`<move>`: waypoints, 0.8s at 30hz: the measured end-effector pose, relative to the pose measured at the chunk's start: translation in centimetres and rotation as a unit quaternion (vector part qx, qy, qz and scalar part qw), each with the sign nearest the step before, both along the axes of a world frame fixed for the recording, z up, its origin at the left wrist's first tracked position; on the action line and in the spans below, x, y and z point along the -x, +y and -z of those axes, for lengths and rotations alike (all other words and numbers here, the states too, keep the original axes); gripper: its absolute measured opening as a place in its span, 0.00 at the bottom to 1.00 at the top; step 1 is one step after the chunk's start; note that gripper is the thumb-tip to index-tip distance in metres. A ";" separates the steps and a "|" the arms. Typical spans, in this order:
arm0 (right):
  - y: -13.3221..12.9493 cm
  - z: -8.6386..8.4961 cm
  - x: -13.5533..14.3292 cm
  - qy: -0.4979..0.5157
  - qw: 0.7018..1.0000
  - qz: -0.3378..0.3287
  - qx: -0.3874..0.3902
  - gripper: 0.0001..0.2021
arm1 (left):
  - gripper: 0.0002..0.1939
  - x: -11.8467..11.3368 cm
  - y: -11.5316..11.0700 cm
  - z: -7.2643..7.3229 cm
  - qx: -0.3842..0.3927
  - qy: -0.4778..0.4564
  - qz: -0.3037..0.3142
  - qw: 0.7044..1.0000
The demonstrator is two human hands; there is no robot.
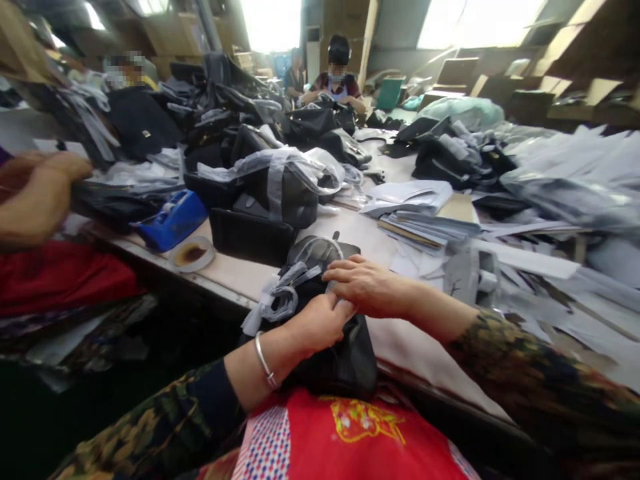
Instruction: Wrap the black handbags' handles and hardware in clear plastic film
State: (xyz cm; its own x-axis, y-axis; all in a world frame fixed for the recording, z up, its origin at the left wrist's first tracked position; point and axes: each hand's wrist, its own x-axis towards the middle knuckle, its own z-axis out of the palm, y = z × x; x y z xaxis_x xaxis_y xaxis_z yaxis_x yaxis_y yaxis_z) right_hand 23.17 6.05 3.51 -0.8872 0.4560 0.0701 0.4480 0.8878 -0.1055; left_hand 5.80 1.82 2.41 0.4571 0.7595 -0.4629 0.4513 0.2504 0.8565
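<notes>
A black bag (350,360) stands at the table's front edge, against the red apron. Clear plastic wrapping (280,300) is coiled on its upper left part. My left hand (325,321), with a silver bangle at the wrist, is closed over the bag's top; what its fingers pinch is too small to make out. My right hand (363,285) lies against it from the right, fingers stretched over the bag's top and the left fingertips. Just behind the bag is a black flat panel or case (253,237).
A blue tape dispenser (173,220) and a tape roll (191,254) lie at the left edge. Wrapped black bags (293,193) are heaped behind. Paper sheets (430,227) spread rightward. Another person's hands (45,187) are at far left; other people sit farther back.
</notes>
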 end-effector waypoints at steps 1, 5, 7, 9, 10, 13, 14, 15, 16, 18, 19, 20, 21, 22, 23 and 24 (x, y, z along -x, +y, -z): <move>-0.1 0.5 0.0 0.000 1.000 -0.001 0.003 0.08 | 0.24 0.0 0.0 0.2 -0.001 0.007 0.013 1.000; -1.3 1.6 -0.6 -0.007 1.000 0.016 -0.004 0.05 | 0.25 -0.6 -0.5 1.5 0.007 0.028 0.048 0.998; -2.1 1.9 -1.0 -0.001 1.000 0.029 -0.005 0.06 | 0.25 -1.1 -0.9 2.1 0.006 0.028 0.044 0.999; -3.2 2.3 -1.5 0.027 0.997 0.071 -0.003 0.08 | 0.25 -1.4 -1.2 2.7 0.004 0.014 0.035 0.999; -3.9 2.7 -1.7 0.057 0.992 0.114 -0.001 0.12 | 0.25 -1.5 -1.3 2.9 0.004 0.003 0.029 1.000; -6.8 4.1 -2.1 0.199 0.916 0.344 0.044 0.29 | 0.27 -1.3 -1.2 3.1 0.024 -0.037 -0.005 0.999; -8.0 4.7 -2.2 0.242 0.867 0.424 0.096 0.31 | 0.27 -1.3 -1.2 3.0 0.036 -0.050 -0.019 0.998; -9.3 5.2 -2.2 0.274 0.813 0.483 0.171 0.30 | 0.28 -1.3 -1.1 2.8 0.047 -0.062 -0.032 0.996; -10.5 5.7 -2.1 0.293 0.762 0.514 0.262 0.28 | 0.28 -1.3 -1.0 2.6 0.055 -0.071 -0.042 0.995; -12.7 6.2 -1.9 0.309 0.683 0.507 0.426 0.26 | 0.28 -1.7 -0.9 1.9 0.059 -0.082 -0.048 0.994; -13.5 6.3 -1.7 0.314 0.660 0.486 0.478 0.25 | 0.28 -2.1 -0.9 1.5 0.057 -0.084 -0.046 0.994; -14.2 6.3 -1.5 0.317 0.650 0.472 0.505 0.23 | 0.29 -2.5 -0.9 1.1 0.053 -0.083 -0.042 0.994; -14.8 6.3 -1.4 0.319 0.649 0.470 0.506 0.21 | 0.29 -2.9 -0.9 0.7 0.048 -0.080 -0.036 0.995; -15.2 6.3 -1.4 0.316 0.658 0.476 0.490 0.19 | 0.29 -3.4 -1.0 0.3 0.042 -0.078 -0.029 0.996; -15.6 6.3 -1.4 0.309 0.673 0.490 0.460 0.18 | 0.29 -3.8 -1.1 -0.2 0.036 -0.074 -0.021 0.996; -15.9 6.5 -1.5 0.298 0.689 0.507 0.424 0.17 | 0.29 -4.1 -1.2 -0.7 0.028 -0.070 -0.017 0.997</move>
State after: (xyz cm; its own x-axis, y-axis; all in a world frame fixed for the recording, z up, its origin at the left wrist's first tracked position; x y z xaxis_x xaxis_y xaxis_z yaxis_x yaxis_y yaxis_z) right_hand 24.63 -9.86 -2.96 -0.0113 0.9215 -0.3881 0.4448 -0.3430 -0.8273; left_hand 9.93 0.64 3.09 0.4943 0.7503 -0.4389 0.3187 0.3133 0.8946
